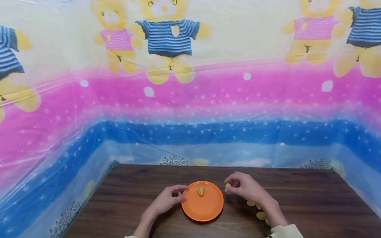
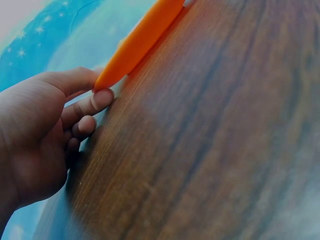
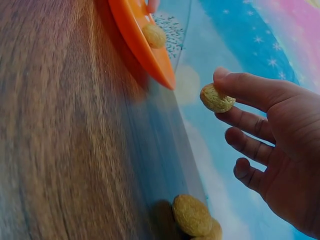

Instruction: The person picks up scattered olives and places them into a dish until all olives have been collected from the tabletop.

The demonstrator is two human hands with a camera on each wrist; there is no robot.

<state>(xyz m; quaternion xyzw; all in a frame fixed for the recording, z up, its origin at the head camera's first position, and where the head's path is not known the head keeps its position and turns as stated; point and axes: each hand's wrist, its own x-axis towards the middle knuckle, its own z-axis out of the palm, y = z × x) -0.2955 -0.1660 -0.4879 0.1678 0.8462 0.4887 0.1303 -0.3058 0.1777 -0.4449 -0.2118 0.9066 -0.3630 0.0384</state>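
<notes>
An orange plate [image 1: 203, 208] lies on the wooden table, its left rim pinched between the thumb and fingers of my left hand [image 1: 169, 200]. The left wrist view shows the plate's edge [image 2: 137, 47] held in those fingertips. Small round tan cookies [image 1: 201, 190] sit close together toward the plate's far side; their exact number is hard to tell. Just off the plate's right rim, my right hand [image 1: 248, 188] pinches another cookie [image 3: 217, 98] between thumb and index finger, raised above the table. Its other fingers are apart and loosely bent.
Several more cookies [image 1: 261, 215] lie on the table under and beside my right forearm, partly hidden by it. Two of them [image 3: 192, 215] show low in the right wrist view. A printed cloth [image 1: 190, 132] with bears and snowflakes hangs behind the table [image 1: 143, 181].
</notes>
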